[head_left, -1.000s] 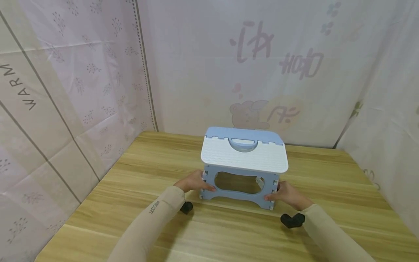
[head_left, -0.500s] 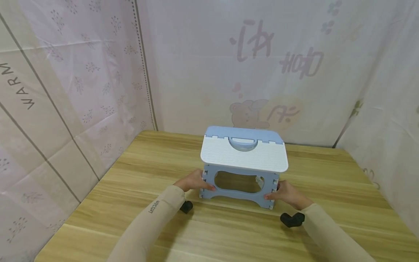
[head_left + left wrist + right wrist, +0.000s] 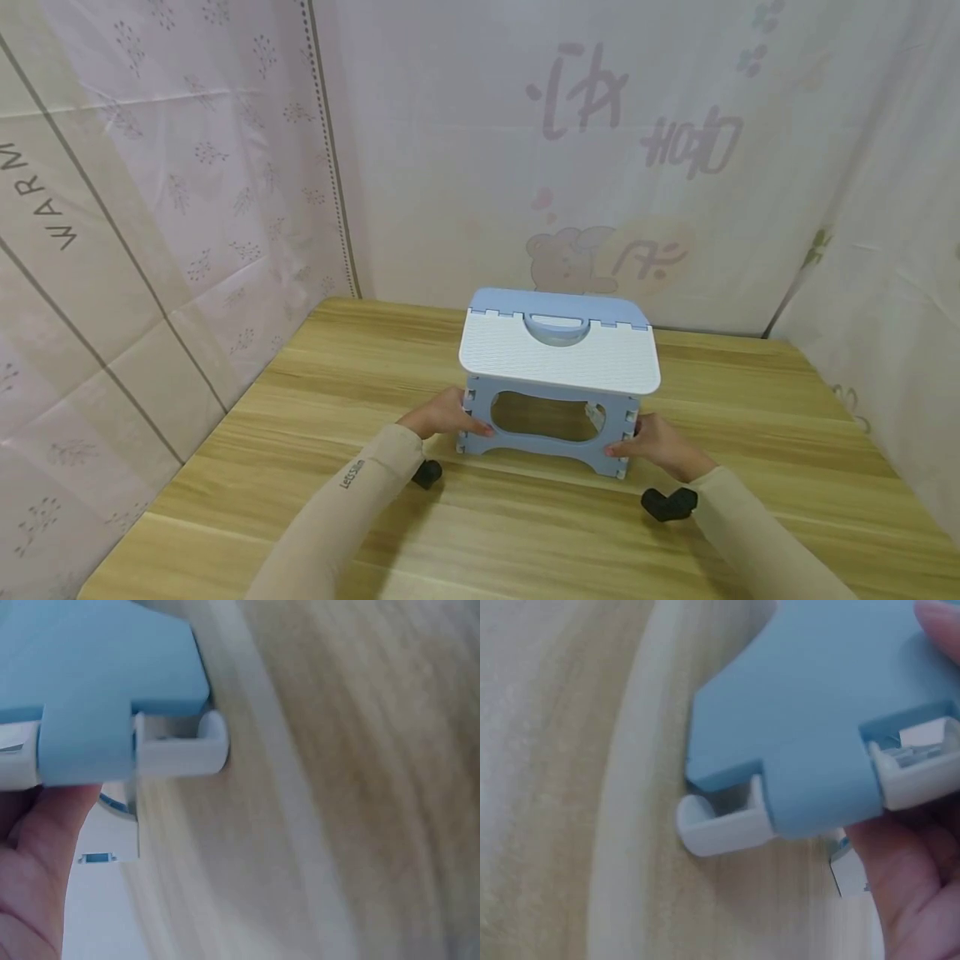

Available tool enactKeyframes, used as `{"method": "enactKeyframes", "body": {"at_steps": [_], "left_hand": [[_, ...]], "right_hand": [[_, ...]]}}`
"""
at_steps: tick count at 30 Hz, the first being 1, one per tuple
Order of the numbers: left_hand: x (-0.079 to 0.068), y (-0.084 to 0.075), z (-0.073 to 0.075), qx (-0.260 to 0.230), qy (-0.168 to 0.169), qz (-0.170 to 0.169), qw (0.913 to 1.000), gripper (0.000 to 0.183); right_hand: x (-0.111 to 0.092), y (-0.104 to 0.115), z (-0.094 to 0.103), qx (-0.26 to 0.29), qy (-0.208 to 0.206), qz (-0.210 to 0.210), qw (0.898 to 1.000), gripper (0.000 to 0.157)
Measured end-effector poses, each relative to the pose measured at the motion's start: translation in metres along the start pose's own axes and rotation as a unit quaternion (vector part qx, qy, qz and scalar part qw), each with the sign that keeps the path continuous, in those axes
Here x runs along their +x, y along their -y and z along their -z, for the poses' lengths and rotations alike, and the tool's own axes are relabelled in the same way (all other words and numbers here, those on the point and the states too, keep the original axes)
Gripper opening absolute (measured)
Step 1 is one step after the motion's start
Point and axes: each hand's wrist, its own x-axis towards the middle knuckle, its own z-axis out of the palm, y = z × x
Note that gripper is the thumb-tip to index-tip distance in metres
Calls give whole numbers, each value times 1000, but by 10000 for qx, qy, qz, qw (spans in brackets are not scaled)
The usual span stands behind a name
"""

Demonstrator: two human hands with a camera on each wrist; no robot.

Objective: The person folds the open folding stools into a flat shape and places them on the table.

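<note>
A folding step stool (image 3: 555,358) stands unfolded and upright on the wooden table, its top part white and part light blue, with a carry handle set in the middle. My left hand (image 3: 447,414) grips the stool's left side low down, thumb across the blue front panel. On the opposite side my right hand (image 3: 662,446) holds the lower edge, its thumb on the front panel too. Both wrist views show the blue panel and white hinge pieces (image 3: 184,746) close over the wood grain, with fingers curled behind. Most fingers are hidden behind the stool's sides.
The wooden table (image 3: 360,358) extends around the stool on all sides. Patterned fabric (image 3: 435,167) hangs behind the table and along its left and right. Black wrist mounts (image 3: 670,505) stick out beneath both sleeves.
</note>
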Motion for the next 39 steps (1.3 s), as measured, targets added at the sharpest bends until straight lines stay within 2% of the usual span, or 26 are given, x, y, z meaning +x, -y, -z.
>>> {"method": "enactKeyframes", "body": {"at_steps": [5, 10, 12, 16, 32, 39], "left_hand": [[-1, 3, -3, 60, -409, 197, 9990, 31], [-2, 4, -4, 154, -601, 276, 9977, 28], [-1, 3, -4, 171, -591, 312, 9976, 27], [-2, 3, -3, 254, -593, 356, 9973, 27], [1, 5, -1, 294, -483, 259, 9981, 26], [0, 6, -2, 254, -507, 266, 9980, 26]], "right_hand": [[-1, -1, -3, -13, -135, -127, 9998, 60], [-1, -2, -6, -119, -341, -211, 9991, 43], [-1, -2, -7, -142, -410, -247, 9988, 40], [-2, -2, -7, -178, -445, -280, 9985, 45], [1, -3, -2, -51, -138, -224, 9996, 54], [2, -6, -2, 76, -19, -123, 9999, 45]]}}
